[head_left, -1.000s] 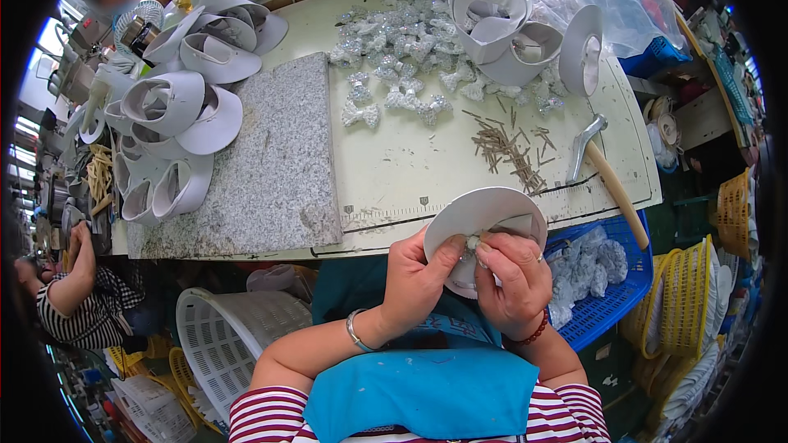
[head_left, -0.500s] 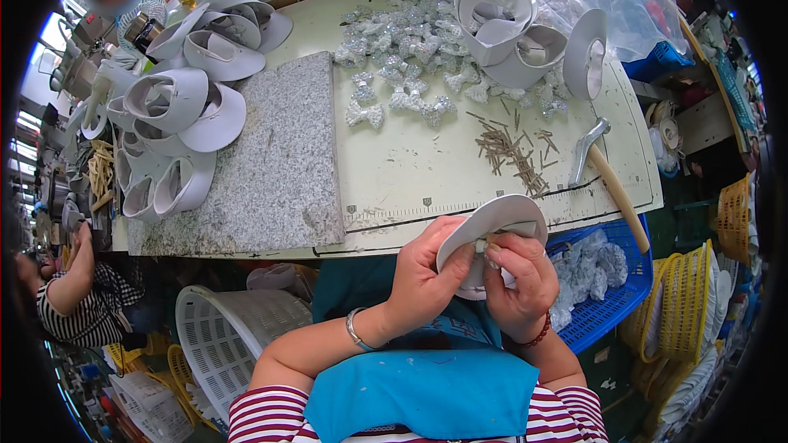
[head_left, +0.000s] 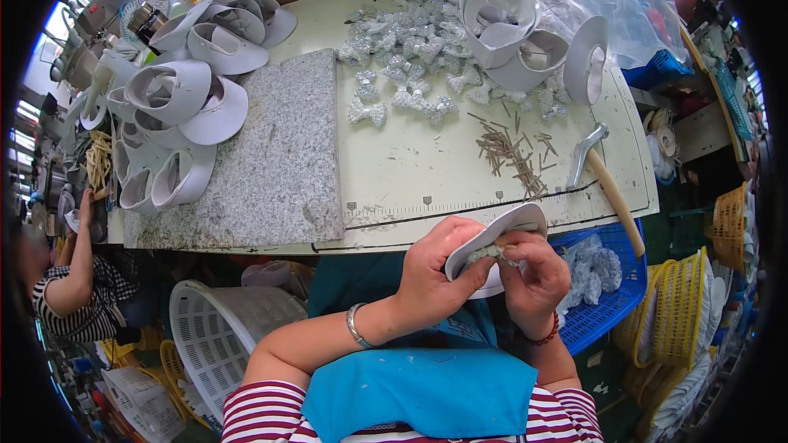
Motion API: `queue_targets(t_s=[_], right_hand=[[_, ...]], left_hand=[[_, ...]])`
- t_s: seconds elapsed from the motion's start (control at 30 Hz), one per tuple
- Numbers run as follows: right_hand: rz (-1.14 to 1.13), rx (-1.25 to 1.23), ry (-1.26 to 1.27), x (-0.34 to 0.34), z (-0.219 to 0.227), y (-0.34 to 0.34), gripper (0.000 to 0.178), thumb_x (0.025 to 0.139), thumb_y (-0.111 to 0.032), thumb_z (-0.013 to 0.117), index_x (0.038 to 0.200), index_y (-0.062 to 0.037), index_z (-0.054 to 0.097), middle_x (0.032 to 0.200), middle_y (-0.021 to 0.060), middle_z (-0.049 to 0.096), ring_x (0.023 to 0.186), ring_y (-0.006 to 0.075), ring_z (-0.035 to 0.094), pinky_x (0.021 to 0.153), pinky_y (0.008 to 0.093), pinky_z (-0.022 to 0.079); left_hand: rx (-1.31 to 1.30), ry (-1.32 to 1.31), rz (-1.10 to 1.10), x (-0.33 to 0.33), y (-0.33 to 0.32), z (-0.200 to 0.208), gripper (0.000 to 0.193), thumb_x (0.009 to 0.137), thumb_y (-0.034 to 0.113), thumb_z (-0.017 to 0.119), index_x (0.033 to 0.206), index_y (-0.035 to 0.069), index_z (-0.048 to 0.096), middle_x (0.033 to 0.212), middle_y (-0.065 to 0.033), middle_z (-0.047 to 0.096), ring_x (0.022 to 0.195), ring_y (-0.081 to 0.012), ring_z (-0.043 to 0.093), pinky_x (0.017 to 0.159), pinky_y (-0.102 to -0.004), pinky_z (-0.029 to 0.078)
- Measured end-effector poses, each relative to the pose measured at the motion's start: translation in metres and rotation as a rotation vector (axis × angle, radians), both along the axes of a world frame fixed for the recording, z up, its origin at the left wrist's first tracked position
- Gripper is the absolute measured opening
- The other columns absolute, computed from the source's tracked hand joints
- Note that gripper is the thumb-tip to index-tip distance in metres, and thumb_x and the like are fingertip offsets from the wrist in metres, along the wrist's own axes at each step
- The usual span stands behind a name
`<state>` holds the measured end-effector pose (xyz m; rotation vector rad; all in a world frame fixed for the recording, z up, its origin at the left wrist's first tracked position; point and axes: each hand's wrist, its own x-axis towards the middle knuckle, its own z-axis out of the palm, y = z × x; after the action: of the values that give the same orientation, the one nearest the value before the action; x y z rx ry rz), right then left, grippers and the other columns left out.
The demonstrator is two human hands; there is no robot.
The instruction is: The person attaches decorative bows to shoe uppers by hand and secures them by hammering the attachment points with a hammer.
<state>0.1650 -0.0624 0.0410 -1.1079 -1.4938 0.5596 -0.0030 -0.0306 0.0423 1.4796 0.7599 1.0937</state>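
Note:
Both my hands are closed around a white slipper-like piece (head_left: 519, 220) with a curved flap and a band, held in front of the table's near edge. My left hand (head_left: 439, 267) grips its left side, thumb pressed inward. At the right side, my right hand (head_left: 535, 271) has its thumb and fingertips pinched at the band. A pale, textured bow (head_left: 484, 254) shows between the hands inside the piece, partly covered by my fingers. Whatever else lies between my right fingertips is too small to make out.
On the table (head_left: 394, 164) are a grey stone slab (head_left: 287, 148), stacked white pieces (head_left: 168, 90), sparkly bows (head_left: 410, 49), thin brown sticks (head_left: 509, 152) and a wooden-handled hammer (head_left: 611, 189). A blue basket (head_left: 636, 279) holds pale bows. A white basket (head_left: 205, 336) stands left; another person (head_left: 78, 291) works beyond.
The white piece has turned in my hands, its flap tilting more edge-on. The pale bow inside it now shows more. My right hand has shifted slightly right.

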Motion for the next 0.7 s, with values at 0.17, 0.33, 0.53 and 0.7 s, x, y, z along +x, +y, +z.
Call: queue_targets(t_s=[0.17,0.33,0.53,0.7], right_hand=[[0.042,-0.065,0.118,0.0029,0.0015,-0.0001,0.018,0.077,0.008,0.069,0.089,-0.0026,0.060,0.092,0.0168,0.069,0.087,0.0239,0.067,0.080,0.0322,0.051],[0.039,-0.091,0.132,0.0031,0.0004,-0.0020,0.018,0.078,0.007,0.069,0.083,-0.0041,0.056,0.095,0.0169,0.069,0.088,0.0233,0.067,0.083,0.0335,0.051],[0.047,-0.107,0.148,0.0040,-0.0030,-0.0013,0.021,0.079,0.009,0.067,0.087,-0.0046,0.054,0.096,0.0170,0.069,0.090,0.0233,0.066,0.084,0.0328,0.051],[0.054,-0.110,0.226,0.0007,-0.0039,-0.0053,0.022,0.083,0.012,0.064,0.092,-0.0038,0.051,0.100,0.0183,0.066,0.095,0.0227,0.064,0.085,0.0315,0.051]], left_hand=[[-0.013,-0.014,0.080,0.0063,-0.0026,0.0020,0.024,0.084,0.008,0.072,0.107,0.002,0.067,0.102,-0.0098,0.064,0.084,-0.0188,0.063,0.072,-0.0286,0.050],[-0.044,-0.019,0.069,0.0048,-0.0038,0.0009,0.019,0.086,0.011,0.072,0.102,0.002,0.069,0.103,-0.0095,0.064,0.084,-0.0184,0.063,0.072,-0.0285,0.050],[-0.091,-0.058,0.094,0.0076,-0.0051,0.0010,0.018,0.085,0.010,0.072,0.101,0.002,0.069,0.100,-0.0086,0.064,0.083,-0.0164,0.063,0.070,-0.0275,0.050],[-0.027,-0.007,0.097,0.0071,-0.0048,-0.0006,0.017,0.087,0.008,0.072,0.103,0.001,0.071,0.106,-0.0079,0.064,0.083,-0.0094,0.060,0.067,-0.0239,0.050]])
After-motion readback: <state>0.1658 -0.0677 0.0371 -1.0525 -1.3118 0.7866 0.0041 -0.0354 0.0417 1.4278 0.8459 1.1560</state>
